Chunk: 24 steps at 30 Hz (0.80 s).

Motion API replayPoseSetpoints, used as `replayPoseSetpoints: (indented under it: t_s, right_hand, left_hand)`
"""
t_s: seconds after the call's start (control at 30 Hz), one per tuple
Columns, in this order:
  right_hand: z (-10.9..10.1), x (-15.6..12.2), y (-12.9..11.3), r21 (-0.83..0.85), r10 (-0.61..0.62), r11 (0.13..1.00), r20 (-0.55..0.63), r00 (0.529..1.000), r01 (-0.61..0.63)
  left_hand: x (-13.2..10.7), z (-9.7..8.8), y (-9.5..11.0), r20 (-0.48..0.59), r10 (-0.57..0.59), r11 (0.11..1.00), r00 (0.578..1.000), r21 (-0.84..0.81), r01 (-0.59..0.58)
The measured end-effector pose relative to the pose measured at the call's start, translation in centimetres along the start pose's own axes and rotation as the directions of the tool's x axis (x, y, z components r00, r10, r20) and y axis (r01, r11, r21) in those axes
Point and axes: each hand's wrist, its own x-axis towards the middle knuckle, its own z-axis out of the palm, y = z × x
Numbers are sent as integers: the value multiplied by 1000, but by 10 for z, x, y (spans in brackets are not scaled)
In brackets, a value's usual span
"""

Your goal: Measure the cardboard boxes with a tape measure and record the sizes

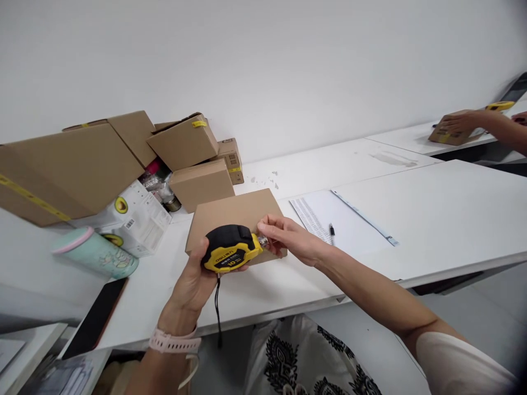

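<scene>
Holding a yellow-and-black tape measure just over the near edge of the flat cardboard box, the left hand has its fingers closed round the case. The right hand pinches the blade tip at the case mouth, thumb & forefinger shut on it, blade barely out. Looks like the very start of a pull. Drawing it out would need the L hand steady & the tip level w/ the box edge. On the worktop, a paper sheet & pen lie right of the box, a carton pile is behind-left of it, and a teal cup is to its left. Another person's hand is far right of it.
</scene>
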Motion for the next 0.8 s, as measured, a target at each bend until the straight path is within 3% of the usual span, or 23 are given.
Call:
replayPoseSetpoints:
  t_s: [0.13, 0.2, 0.27, 0.3, 0.37, 0.47, 0.53, 0.63, 0.8]
  right_hand:
    - [2, 3, -6, 120, -11, 993, -46, 999, 16]
    - [-11, 3, -16, 188, -22, 981, -106, 994, 41]
    - [-38, 1, -28, 245, -69, 962, -226, 972, 125]
    - [-55, -1, -34, 261, -106, 947, -301, 948, 189]
    - [-89, -3, -39, 270, -151, 921, -418, 896, 281]
    - [-121, 2, -28, 240, -137, 928, -489, 861, 284]
    - [-124, 14, -11, 217, -121, 944, -474, 872, 249]
    - [-111, 37, 15, 142, -136, 966, -434, 891, 216]
    - [-91, 58, 35, -15, -166, 985, -400, 902, 175]
  left_hand:
    - [-6, 0, 4, 25, 65, 998, 998, -17, -64]
    - [-13, -2, 15, -27, 92, 996, 995, 2, -92]
    - [-19, -10, 33, -135, 121, 992, 983, 44, -116]
    - [-21, -17, 43, -215, 145, 989, 966, 69, -133]
    - [-22, -36, 65, -415, 214, 976, 884, 114, -183]
    - [-16, -71, 91, -576, 243, 969, 780, 181, -169]
    - [-8, -95, 100, -604, 255, 961, 755, 247, -126]
    - [2, -125, 103, -632, 258, 950, 731, 303, -74]
    - [7, -150, 98, -687, 224, 954, 691, 299, -11]
